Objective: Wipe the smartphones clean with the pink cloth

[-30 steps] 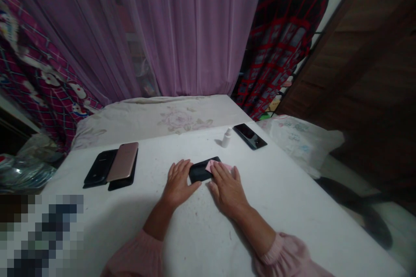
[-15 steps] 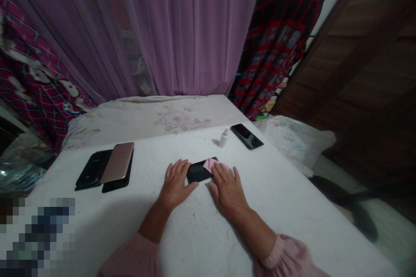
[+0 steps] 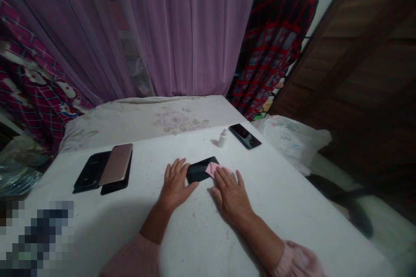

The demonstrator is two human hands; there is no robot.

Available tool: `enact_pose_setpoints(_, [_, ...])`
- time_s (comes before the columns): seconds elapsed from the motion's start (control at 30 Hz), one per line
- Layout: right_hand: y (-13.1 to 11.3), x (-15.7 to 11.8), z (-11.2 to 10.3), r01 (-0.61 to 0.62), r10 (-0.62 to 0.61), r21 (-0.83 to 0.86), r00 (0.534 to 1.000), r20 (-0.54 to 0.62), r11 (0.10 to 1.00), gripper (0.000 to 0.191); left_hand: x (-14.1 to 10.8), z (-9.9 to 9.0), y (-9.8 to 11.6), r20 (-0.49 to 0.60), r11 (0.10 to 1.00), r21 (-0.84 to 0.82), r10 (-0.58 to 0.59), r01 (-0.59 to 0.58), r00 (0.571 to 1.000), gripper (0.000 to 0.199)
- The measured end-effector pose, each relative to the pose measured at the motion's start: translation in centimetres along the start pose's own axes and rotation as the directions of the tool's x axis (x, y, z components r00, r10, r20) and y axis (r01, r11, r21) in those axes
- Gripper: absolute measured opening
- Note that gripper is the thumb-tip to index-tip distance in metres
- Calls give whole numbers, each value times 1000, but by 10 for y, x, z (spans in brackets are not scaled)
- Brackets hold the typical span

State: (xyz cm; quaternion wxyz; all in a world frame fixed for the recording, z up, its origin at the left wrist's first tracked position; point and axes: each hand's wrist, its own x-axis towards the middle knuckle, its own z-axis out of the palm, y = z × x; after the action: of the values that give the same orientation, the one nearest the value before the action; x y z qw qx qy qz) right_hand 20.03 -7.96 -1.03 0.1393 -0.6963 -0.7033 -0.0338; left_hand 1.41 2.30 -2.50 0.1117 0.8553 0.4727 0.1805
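Note:
A dark smartphone [image 3: 199, 171] lies on the white surface in front of me, some light glinting off it. My left hand [image 3: 174, 184] is at its left end, fingers spread, with index finger and thumb touching or very close to its edges. Under the fingers of my right hand [image 3: 231, 194] is a folded pink cloth [image 3: 212, 169], pressed onto the right part of the phone. That hand covers much of the cloth and the phone's right end. Beyond them stands a small white spray bottle [image 3: 222, 139].
Another dark phone [image 3: 245, 136] lies at the back right near the edge. To the left, a rose-gold phone [image 3: 117, 162] rests on a black one, beside another black phone [image 3: 92, 169]. A plastic bag [image 3: 289, 138] sits off the right edge; purple curtains [image 3: 195, 30] hang behind.
My right hand and the pink cloth have slid slightly right and toward me across the phone, baring more of its middle. My left hand stays at the left end.

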Motion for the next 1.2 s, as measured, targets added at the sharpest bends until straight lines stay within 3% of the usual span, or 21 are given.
enact_pose_setpoints(0.23, [-3, 48, 8, -38, 38, 39, 999, 13, 999, 47, 2, -1, -2, 29, 1000, 5, -4, 4, 1000, 53])
enact_pose_setpoints(0.5, [-2, 5, 1, -32, 32, 30, 999, 3, 999, 47, 1, 0, -3, 40, 1000, 12, 4, -5, 999, 53])
enact_pose_setpoints(0.73, [-4, 43, 5, -67, 65, 43, 997, 48, 997, 48, 1, -4, -5, 105, 999, 34, 5, -8, 994, 55])
enact_pose_setpoints(0.83, [-7, 52, 6, -73, 72, 47, 997, 33, 996, 47, 1, -4, -3, 80, 999, 36, -6, 3, 997, 54])
enact_pose_setpoints(1.03, [-24, 42, 1, 97, -101, 111, 994, 40, 989, 45, 2, -2, -3, 59, 1000, 27, -5, 4, 998, 55])
enact_pose_setpoints(1.2, [-12, 46, 3, -53, 53, 57, 999, 4, 997, 43, 1, -2, -5, 41, 1000, 5, -1, 1, 999, 53])
